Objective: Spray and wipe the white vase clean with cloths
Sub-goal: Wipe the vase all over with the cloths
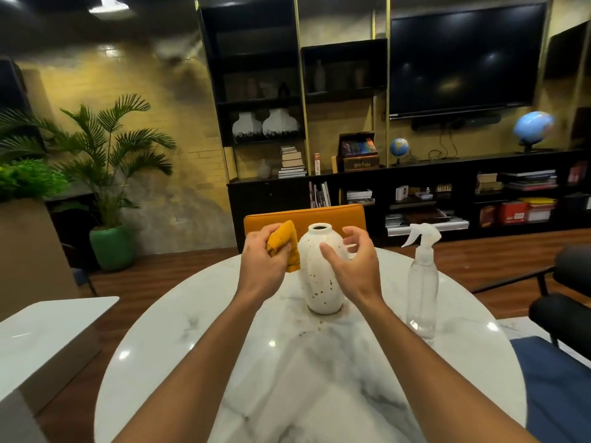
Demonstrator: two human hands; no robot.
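— Where's the vase (319, 273) now?

— Upright in the middle of the round marble bench (287, 362), mouth up, long axis vertical, and squarely between the two hands.

— And the fingers?

— The left hand (260, 251) grips a bunched yellow cloth (284, 243), which hangs just beside the vase's left shoulder. I can't say if it touches. The right hand (355, 260) holds nothing: its fingers (353, 232) are loosely spread by the right shoulder and the thumb crosses in front of the body. I can't tell if there's contact there either.

— So which one wipes?

— The left, I'd guess. It only needs to go rightward onto the wall while the right steadies.

— Room to work?

— Plenty of bare bench in front. The spray bottle (422, 282) stands apart to the right, nearer the right hand, and a careless elbow could tip it.
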